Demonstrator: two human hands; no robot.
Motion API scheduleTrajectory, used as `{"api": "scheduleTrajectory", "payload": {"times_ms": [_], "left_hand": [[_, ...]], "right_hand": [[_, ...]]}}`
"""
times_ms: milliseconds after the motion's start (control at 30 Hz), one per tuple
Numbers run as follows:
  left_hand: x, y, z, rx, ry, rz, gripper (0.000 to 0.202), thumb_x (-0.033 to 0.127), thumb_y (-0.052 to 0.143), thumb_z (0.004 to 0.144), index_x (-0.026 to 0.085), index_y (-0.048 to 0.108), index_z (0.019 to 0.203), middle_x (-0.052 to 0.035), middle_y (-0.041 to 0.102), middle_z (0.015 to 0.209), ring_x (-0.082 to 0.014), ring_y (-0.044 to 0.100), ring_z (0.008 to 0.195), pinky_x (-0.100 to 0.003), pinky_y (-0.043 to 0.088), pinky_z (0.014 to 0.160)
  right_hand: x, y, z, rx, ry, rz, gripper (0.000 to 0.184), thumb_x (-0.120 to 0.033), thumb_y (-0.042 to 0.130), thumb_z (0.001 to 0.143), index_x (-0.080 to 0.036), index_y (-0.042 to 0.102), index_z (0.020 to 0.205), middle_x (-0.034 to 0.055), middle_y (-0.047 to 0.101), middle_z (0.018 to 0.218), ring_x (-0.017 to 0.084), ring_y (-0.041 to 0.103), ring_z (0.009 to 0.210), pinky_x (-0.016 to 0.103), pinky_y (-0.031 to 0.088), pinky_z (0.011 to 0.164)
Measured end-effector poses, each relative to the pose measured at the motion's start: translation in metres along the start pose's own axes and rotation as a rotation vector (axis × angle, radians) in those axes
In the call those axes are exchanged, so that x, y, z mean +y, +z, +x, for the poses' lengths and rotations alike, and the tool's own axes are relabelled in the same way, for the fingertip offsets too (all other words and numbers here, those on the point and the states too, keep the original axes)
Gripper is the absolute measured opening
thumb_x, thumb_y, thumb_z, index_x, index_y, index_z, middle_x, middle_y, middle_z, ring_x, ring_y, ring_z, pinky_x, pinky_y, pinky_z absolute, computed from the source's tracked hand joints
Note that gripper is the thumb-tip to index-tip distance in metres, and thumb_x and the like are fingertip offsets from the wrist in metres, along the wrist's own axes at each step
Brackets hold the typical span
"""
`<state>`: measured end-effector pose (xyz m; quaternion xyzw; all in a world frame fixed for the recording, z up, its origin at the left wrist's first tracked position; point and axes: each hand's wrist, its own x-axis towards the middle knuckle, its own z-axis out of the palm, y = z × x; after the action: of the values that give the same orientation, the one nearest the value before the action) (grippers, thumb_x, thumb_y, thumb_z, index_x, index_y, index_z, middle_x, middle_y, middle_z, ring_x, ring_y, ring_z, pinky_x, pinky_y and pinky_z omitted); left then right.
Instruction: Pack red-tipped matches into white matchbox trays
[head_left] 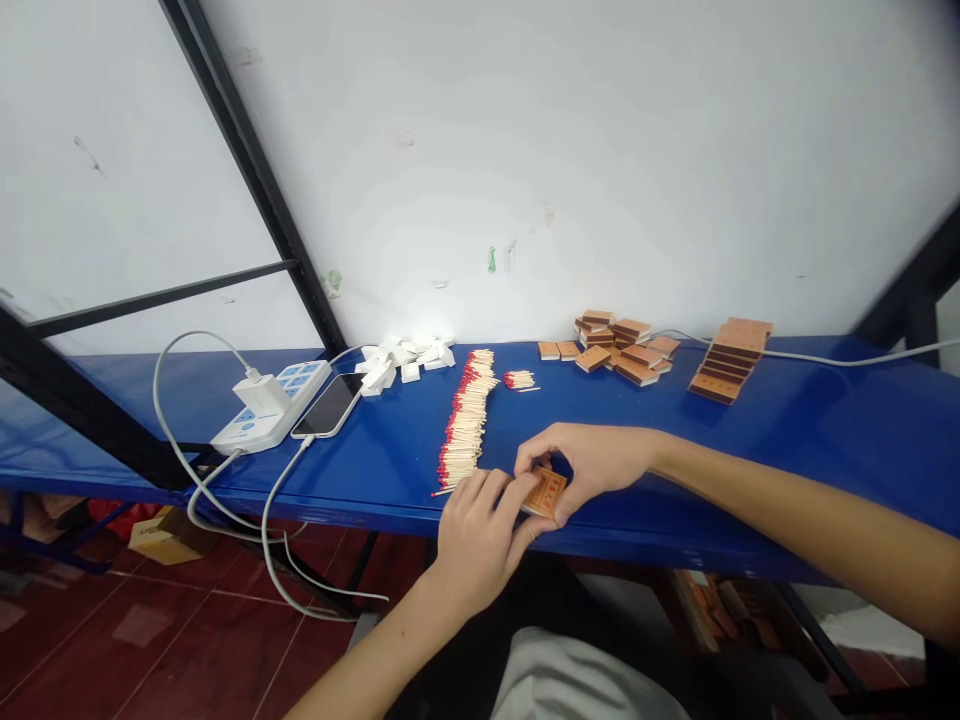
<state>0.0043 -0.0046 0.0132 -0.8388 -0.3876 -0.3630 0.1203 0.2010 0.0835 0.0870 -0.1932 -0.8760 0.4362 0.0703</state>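
Observation:
Between both hands, over the front edge of the blue table, is a matchbox [547, 492] with an orange printed top. My left hand [484, 525] grips it from the left, and my right hand [589, 465] pinches it from the right and behind. Just beyond my left hand runs a long row of red-tipped matches [469, 420]. A small bunch of matches [519, 380] lies apart to its right. Behind, at the wall, sits a heap of matchboxes [622, 345]. White inner trays [405, 360] are piled at the back left.
On the left lie a phone [328, 405] and a white power strip [274, 405] with a plugged-in charger; cables hang over the table edge. Several flattened matchbox sleeves [731, 360] lie at the back right. Black metal posts [255, 170] frame the table. More orange pieces [727, 610] are below it.

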Motion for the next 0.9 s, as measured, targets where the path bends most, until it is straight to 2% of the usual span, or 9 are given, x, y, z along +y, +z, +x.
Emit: {"api": "scheduleTrajectory", "payload": {"times_ms": [100,200,333,433,533,633,800,900], "left_hand": [[0.000,0.001,0.000,-0.002,0.007,-0.008,0.030,0.040,0.051,0.102,0.018,0.060,0.120,-0.0063,0.067,0.095,-0.0220,0.060,0.084,-0.035,0.048,0.074],[0.000,0.003,-0.001,0.008,0.011,-0.008,0.024,0.030,0.052,0.101,0.019,0.060,0.120,-0.0056,0.068,0.097,-0.0216,0.061,0.086,-0.035,0.048,0.076],[0.000,0.004,-0.001,0.039,0.044,0.016,0.023,0.024,0.052,0.100,0.020,0.061,0.120,-0.0052,0.068,0.096,-0.0208,0.061,0.086,-0.034,0.048,0.077],[0.000,0.005,0.000,0.057,0.059,0.038,0.022,0.022,0.049,0.100,0.020,0.063,0.117,-0.0054,0.069,0.096,-0.0199,0.062,0.085,-0.033,0.049,0.077],[0.000,0.005,0.000,0.080,0.071,0.057,0.022,0.019,0.049,0.099,0.020,0.064,0.115,-0.0056,0.069,0.096,-0.0194,0.063,0.084,-0.032,0.050,0.077],[-0.001,0.005,0.000,0.090,0.083,0.058,0.023,0.017,0.049,0.098,0.019,0.064,0.115,-0.0060,0.069,0.096,-0.0200,0.063,0.085,-0.033,0.051,0.078],[-0.004,0.008,0.000,0.073,0.091,0.054,0.024,0.014,0.050,0.097,0.018,0.064,0.116,-0.0065,0.069,0.098,-0.0210,0.063,0.087,-0.035,0.051,0.079],[-0.004,0.008,0.000,0.077,0.088,0.057,0.025,0.014,0.049,0.097,0.019,0.064,0.116,-0.0063,0.069,0.098,-0.0209,0.063,0.086,-0.035,0.051,0.078]], "right_hand": [[-0.006,-0.003,-0.015,0.077,0.077,-0.063,0.041,-0.047,0.081,0.072,-0.019,0.068,0.099,0.0017,0.069,0.094,0.018,0.058,0.083,0.030,0.045,0.075],[-0.002,-0.017,-0.055,0.285,0.189,-0.173,0.039,-0.049,0.076,0.077,-0.021,0.069,0.104,0.0050,0.071,0.105,0.022,0.063,0.089,0.033,0.048,0.077],[0.031,-0.049,-0.135,0.705,0.348,-0.558,0.039,-0.041,0.065,0.084,-0.022,0.065,0.118,0.0109,0.069,0.119,0.030,0.065,0.100,0.039,0.050,0.082],[0.065,-0.066,-0.184,0.877,0.482,-0.860,0.035,-0.036,0.058,0.087,-0.019,0.064,0.116,0.0157,0.070,0.111,0.033,0.066,0.096,0.044,0.051,0.084],[0.094,-0.069,-0.206,0.888,0.479,-1.034,0.031,-0.035,0.050,0.092,-0.018,0.066,0.112,0.0191,0.066,0.113,0.033,0.065,0.099,0.044,0.051,0.089],[0.112,-0.066,-0.209,0.856,0.499,-1.084,0.033,-0.035,0.047,0.094,-0.017,0.067,0.111,0.0193,0.065,0.115,0.033,0.066,0.100,0.044,0.052,0.090],[0.125,-0.065,-0.206,0.839,0.507,-1.117,0.036,-0.037,0.047,0.093,-0.015,0.071,0.110,0.0186,0.067,0.115,0.036,0.062,0.110,0.049,0.049,0.097],[0.127,-0.068,-0.205,0.798,0.506,-1.158,0.037,-0.037,0.046,0.094,-0.015,0.073,0.108,0.0175,0.070,0.110,0.035,0.062,0.107,0.050,0.049,0.096]]}}
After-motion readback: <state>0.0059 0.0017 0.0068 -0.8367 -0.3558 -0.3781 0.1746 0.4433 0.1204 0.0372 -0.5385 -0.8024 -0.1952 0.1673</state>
